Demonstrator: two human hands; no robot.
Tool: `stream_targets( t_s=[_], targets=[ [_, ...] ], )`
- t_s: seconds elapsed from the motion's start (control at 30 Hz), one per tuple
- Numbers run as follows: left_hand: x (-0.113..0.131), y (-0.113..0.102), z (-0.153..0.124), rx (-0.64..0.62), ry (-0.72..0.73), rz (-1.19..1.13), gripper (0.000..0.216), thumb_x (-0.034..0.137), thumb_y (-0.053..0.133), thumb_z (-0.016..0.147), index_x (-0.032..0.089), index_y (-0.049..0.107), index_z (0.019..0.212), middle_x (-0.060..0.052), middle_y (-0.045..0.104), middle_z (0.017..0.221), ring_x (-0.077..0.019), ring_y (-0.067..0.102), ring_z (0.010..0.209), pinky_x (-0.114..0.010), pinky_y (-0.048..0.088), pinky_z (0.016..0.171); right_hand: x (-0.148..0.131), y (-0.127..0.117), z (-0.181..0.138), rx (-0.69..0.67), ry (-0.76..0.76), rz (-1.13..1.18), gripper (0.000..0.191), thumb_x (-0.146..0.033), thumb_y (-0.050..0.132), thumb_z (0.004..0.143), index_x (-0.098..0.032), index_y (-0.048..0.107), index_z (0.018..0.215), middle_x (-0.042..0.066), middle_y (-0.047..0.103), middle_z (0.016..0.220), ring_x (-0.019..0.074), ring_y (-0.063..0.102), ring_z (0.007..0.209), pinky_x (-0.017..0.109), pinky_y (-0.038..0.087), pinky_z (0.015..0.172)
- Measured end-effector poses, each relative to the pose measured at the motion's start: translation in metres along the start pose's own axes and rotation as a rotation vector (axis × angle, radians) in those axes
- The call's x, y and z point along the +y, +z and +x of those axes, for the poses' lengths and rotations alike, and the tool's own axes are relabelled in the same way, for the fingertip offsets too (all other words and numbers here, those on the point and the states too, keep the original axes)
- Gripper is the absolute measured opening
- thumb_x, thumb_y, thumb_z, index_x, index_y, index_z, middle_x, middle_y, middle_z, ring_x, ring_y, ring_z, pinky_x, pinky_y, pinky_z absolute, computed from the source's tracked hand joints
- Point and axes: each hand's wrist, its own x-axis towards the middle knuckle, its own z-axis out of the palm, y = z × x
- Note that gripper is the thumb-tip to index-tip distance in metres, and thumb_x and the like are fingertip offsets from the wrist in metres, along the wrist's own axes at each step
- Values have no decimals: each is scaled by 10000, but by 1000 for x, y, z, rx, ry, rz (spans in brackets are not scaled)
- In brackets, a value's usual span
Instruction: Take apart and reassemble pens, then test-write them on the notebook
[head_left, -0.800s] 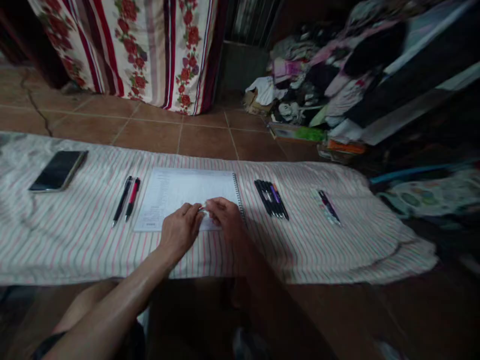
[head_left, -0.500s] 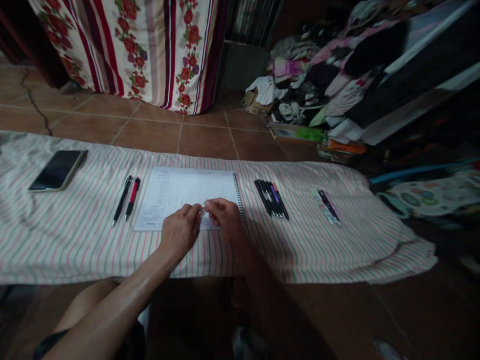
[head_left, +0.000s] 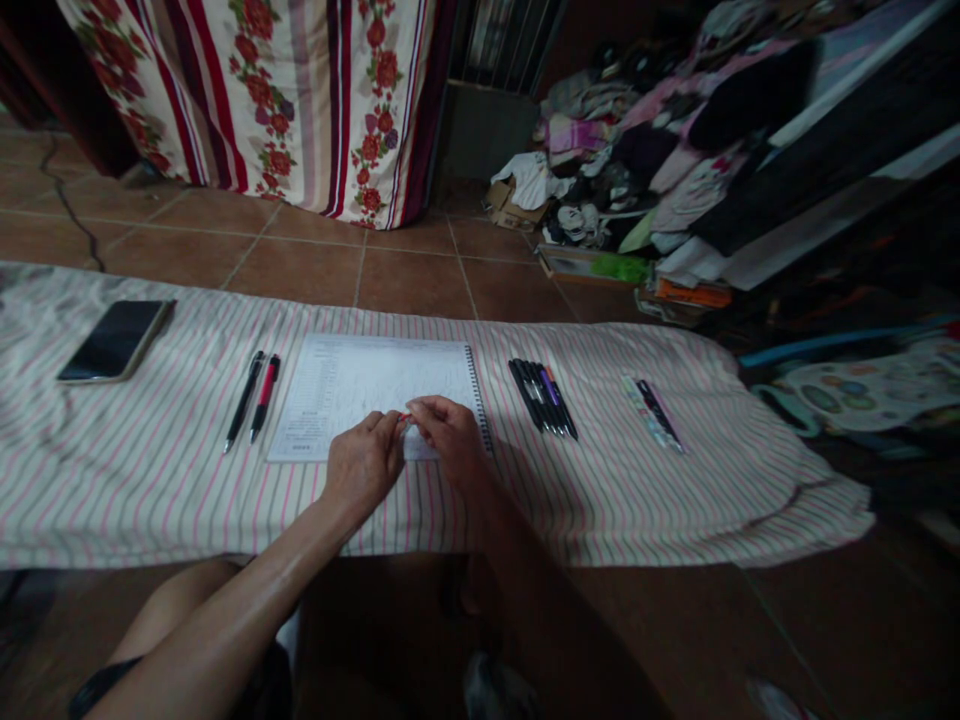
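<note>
Both hands meet over the lower edge of a white spiral notebook (head_left: 375,375). Between their fingertips is a small red piece (head_left: 405,416), mostly hidden, its kind too small to make out. My left hand (head_left: 364,455) pinches it from the left. From the right, the fingers of my right hand (head_left: 448,430) are closed on its other end. Left of the notebook lie a black pen (head_left: 244,405) and a red and black pen (head_left: 264,398). To its right is a row of several dark pens (head_left: 544,398), one with purple and orange parts.
A striped cloth (head_left: 637,500) covers the low table. A phone (head_left: 116,342) lies at the left, and a small packet with a dark pen (head_left: 656,414) at the right. Beyond are a flowered curtain (head_left: 300,100) and a heap of clothes (head_left: 637,150).
The fingertips have shifted slightly, and more red shows between them where a pale tip showed before. Pens, phone and notebook lie as before.
</note>
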Motion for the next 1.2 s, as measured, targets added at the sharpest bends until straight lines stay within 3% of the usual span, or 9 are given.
stream_targets(
  t_s=[0.23, 0.37, 0.53, 0.73, 0.9, 1.03, 1.2],
  targets=[
    [-7, 5, 0, 55, -20, -193, 335, 312, 335, 942, 166, 636, 945, -49, 646, 776, -175, 615, 711, -278, 427, 644, -4, -3, -2, -90, -37, -36, 236, -373, 605, 703, -164, 657, 801, -65, 401, 510, 69, 335, 475, 232, 245, 465],
    [-9, 6, 1, 80, -31, -199, 340, 319, 342, 941, 163, 643, 954, -53, 643, 762, -179, 612, 701, -282, 428, 639, -4, -3, -2, -91, -1, -15, 273, -416, 616, 707, -172, 650, 825, -52, 441, 564, 69, 366, 491, 225, 275, 468],
    [-5, 2, 1, 81, -27, -112, 349, 315, 324, 945, 162, 638, 961, -52, 632, 763, -170, 601, 667, -270, 413, 601, -2, -1, -2, -71, 38, 4, 284, -440, 660, 674, -172, 579, 721, -52, 469, 551, 65, 370, 472, 220, 262, 446],
    [-5, 4, -1, 55, -16, -142, 340, 315, 335, 937, 165, 641, 929, -54, 647, 767, -169, 607, 677, -273, 423, 621, -1, -2, -1, -32, -25, -48, 256, -408, 658, 670, -164, 584, 646, -59, 438, 494, 68, 353, 467, 232, 264, 465],
    [-6, 5, 0, 52, -69, -276, 338, 306, 359, 929, 154, 661, 943, -74, 680, 807, -181, 630, 741, -290, 448, 685, -4, -2, -3, -34, -38, -92, 248, -403, 638, 686, -171, 668, 767, -25, 523, 597, 81, 382, 521, 233, 290, 493],
    [-6, 4, 0, 68, -83, -269, 342, 318, 356, 931, 162, 659, 956, -60, 670, 782, -173, 618, 712, -283, 436, 662, -6, -3, -4, -75, 4, -62, 303, -420, 611, 711, -187, 678, 893, -29, 495, 629, 74, 373, 523, 214, 282, 472],
    [-5, 6, -3, 85, -46, -182, 348, 328, 341, 935, 163, 646, 948, -51, 643, 752, -167, 596, 674, -275, 415, 626, -4, -3, -3, -60, 69, -33, 328, -483, 650, 673, -164, 607, 736, -42, 463, 583, 66, 385, 499, 210, 282, 464]
  ],
)
